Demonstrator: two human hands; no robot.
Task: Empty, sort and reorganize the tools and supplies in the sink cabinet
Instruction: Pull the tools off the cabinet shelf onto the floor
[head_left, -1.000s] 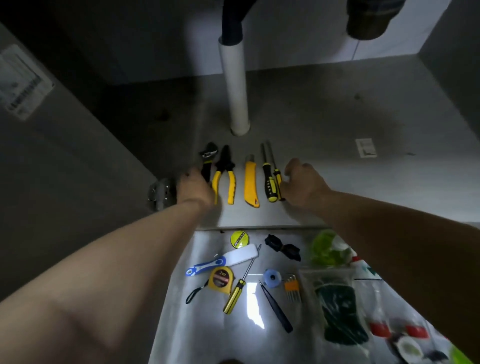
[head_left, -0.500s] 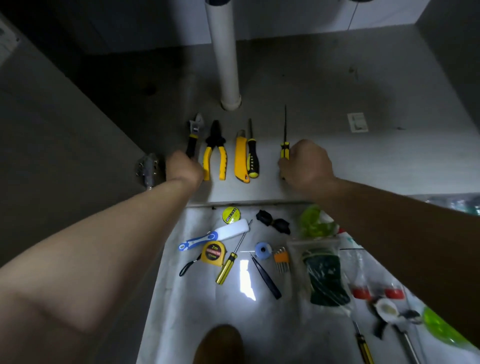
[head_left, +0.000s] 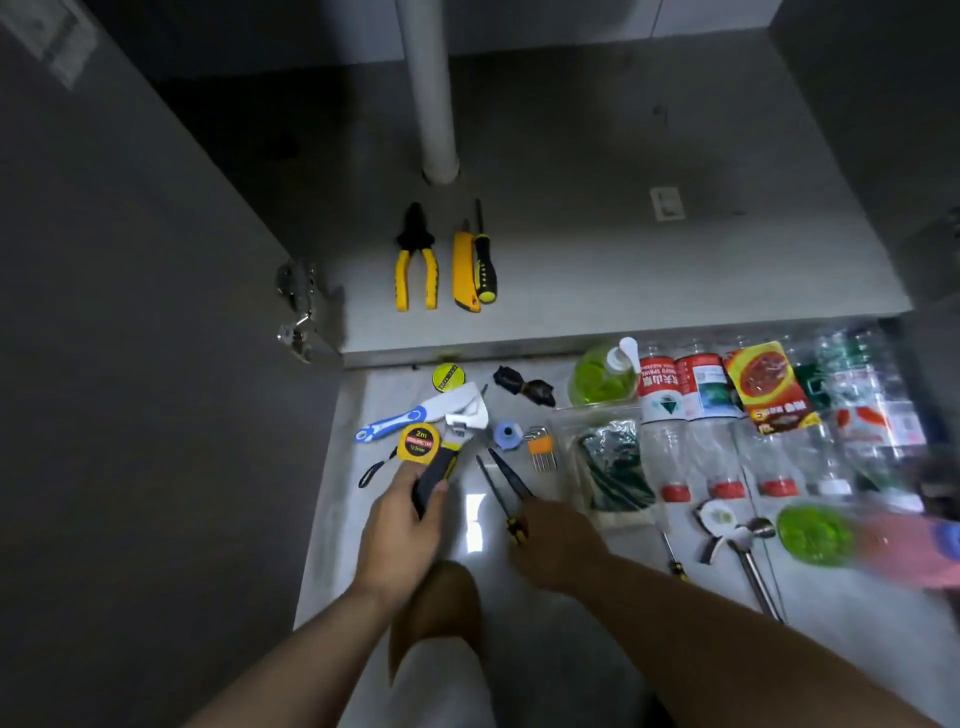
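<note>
Sorting under way: left hand (head_left: 400, 530) clamps the wrench (head_left: 447, 457) handle beside the tape (head_left: 419, 440), and right hand (head_left: 556, 545) curls on a screwdriver (head_left: 496, 488), both low over the floor spread. Pliers (head_left: 415, 265) and knife (head_left: 464, 270) lie in the cabinet (head_left: 623, 260). Next call (a guess): place each tool with its kind. Right edge is smeared, and the right fingers are hidden.
</note>
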